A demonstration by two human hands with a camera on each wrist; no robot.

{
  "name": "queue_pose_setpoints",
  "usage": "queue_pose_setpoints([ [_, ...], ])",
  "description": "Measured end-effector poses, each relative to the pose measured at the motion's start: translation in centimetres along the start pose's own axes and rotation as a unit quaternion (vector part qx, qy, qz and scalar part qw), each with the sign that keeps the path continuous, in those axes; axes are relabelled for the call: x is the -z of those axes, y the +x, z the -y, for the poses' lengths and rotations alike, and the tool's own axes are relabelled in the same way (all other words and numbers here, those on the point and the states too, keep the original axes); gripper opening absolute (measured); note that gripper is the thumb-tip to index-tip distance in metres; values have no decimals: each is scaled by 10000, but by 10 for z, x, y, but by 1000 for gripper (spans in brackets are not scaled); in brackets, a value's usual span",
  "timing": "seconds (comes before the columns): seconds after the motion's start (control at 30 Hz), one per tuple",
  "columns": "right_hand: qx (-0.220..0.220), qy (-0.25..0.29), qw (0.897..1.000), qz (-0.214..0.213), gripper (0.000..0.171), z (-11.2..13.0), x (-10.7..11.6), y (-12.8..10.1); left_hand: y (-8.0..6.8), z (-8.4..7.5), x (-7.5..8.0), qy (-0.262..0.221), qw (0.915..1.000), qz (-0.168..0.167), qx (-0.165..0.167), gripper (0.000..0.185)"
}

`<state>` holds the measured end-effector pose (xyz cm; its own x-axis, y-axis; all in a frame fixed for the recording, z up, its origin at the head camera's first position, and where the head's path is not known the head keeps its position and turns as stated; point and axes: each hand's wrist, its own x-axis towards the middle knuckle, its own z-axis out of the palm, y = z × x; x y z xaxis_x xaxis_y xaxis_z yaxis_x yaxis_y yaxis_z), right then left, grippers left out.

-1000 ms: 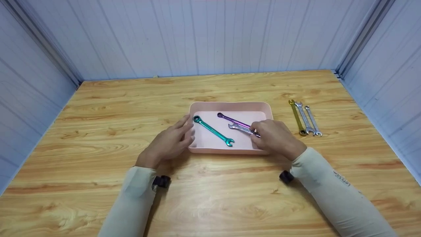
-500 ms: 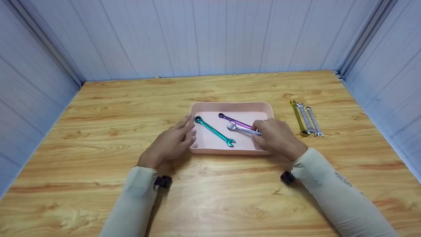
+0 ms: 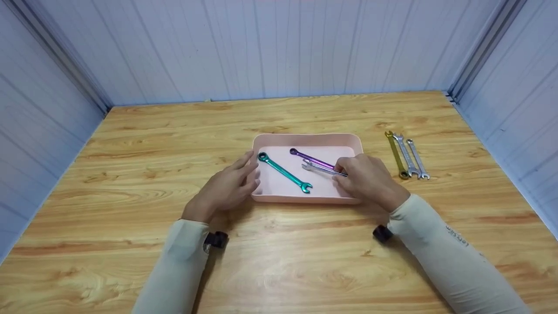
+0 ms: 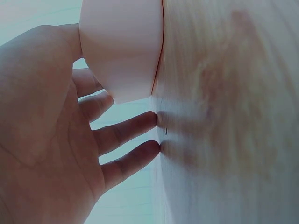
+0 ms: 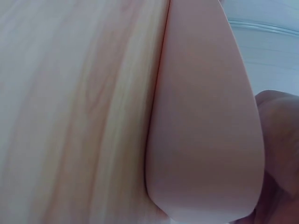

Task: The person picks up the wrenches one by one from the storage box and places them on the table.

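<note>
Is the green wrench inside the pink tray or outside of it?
Inside. The green wrench lies on the floor of the pink tray, within its raised walls.

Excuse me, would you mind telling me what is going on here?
A person's right hand holds a silver wrench by one end in a pink tray, where a purple wrench is partly hidden by that hand and a green wrench lies farther left. The left hand is at the tray's left side. A gold wrench and two more silver wrenches lie on the table to the right.
</note>
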<state>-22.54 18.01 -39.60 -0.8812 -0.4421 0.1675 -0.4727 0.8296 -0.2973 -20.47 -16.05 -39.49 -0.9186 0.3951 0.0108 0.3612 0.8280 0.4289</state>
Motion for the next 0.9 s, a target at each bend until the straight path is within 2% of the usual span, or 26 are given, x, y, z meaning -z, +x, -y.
queue_pose_setpoints([
  [0.33,-104,200,9997,-95,16,0,0,1,0,-1,1,31,9999,55,104,59],
  [0.63,151,125,9989,-424,13,-5,1,-1,1,1,-1,-9,10000,-7,-20,55],
  [0.9,133,185,9988,-437,13,-5,2,-1,1,1,-1,-37,10000,-9,39,56],
])
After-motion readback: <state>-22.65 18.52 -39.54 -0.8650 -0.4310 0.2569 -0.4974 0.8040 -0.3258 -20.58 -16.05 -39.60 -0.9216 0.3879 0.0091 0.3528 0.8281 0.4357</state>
